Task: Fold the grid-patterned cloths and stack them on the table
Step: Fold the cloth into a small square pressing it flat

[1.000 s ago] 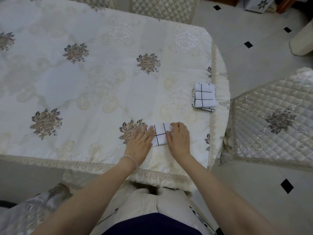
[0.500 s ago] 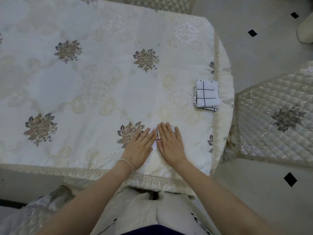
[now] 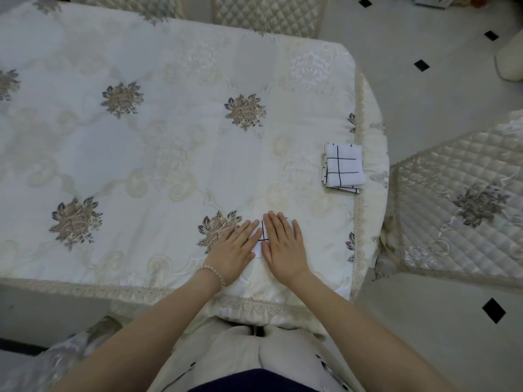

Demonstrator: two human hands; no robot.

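Left hand: my left hand [image 3: 233, 250] lies flat, fingers straight, pressing the left part of the folded cloth [image 3: 259, 238]; a bracelet [image 3: 212, 273] sits at the wrist.
Right hand: my right hand [image 3: 281, 241] lies flat, fingers straight, covering most of that cloth.
Folded cloth: near the tabletop's [image 3: 158, 154] near edge, toward the right corner.
Stack of folded cloths [image 3: 343, 168]: farther off, at the right edge.
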